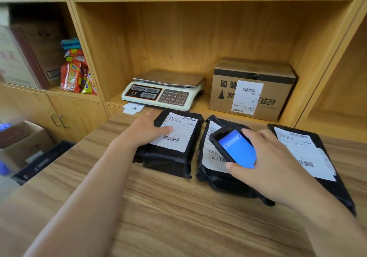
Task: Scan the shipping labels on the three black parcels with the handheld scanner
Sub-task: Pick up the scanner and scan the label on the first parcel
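Observation:
Three black parcels with white shipping labels lie side by side on the wooden table [178, 207]. My left hand [147, 130] rests flat on the left parcel [168, 157], fingers spread over the left edge of its label [177, 131]. My right hand [266, 163] grips the handheld scanner [234, 147], a black device with a lit blue screen, above the middle parcel [210, 169] and its label. The scanner's top end points toward the left parcel. The right parcel [317, 157] lies untouched, label up.
Behind the parcels, in a wooden shelf niche, stand a white electronic scale [164, 89] and a labelled cardboard box [252, 89]. A paper slip [134, 107] lies by the scale. Snack packets [76, 74] fill the left shelf. An open carton [19, 137] sits on the floor at left.

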Available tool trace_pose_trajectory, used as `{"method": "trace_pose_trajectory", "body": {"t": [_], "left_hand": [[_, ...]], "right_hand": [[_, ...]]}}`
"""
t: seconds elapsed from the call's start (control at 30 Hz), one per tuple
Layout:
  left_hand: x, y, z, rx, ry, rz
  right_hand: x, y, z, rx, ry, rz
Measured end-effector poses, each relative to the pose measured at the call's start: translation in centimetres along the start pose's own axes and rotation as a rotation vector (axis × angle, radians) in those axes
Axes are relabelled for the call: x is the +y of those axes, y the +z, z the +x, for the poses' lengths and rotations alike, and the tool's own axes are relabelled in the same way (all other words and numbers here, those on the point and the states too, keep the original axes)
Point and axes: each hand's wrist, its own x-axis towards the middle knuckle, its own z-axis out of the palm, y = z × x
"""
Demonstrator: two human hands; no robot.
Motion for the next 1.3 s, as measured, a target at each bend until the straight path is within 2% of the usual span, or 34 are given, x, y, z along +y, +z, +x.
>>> {"method": "trace_pose_trajectory", "body": {"t": [0.17,0.47,0.7,0.9,1.07,1.3], "left_hand": [[-0.7,1.0,0.2,-0.014,-0.116,-0.329],[-0.4,1.5,0.2,-0.02,-0.155,-0.529],[0.5,0.6,-0.4,-0.109,-0.166,-0.671],[1.3,-1.2,-0.7,-0.042,-0.084,-0.82],[3.4,-1.7,-2.1,0.055,0.062,-0.929],[7.6,-2.0,-5.7,0.226,0.319,-0.908]], "right_hand": [[-0.4,0.1,-0.2,-0.015,-0.025,0.005],[-0.2,-0.1,0.0,-0.011,-0.014,0.018],[0.0,-0.4,-0.2,0.005,-0.019,0.029],[-0.3,-0.7,-0.2,0.024,-0.037,0.017],[-0.3,-1.3,-0.4,0.058,-0.06,0.041],[-1.1,-2.8,-1.6,0.097,-0.075,0.092]]}}
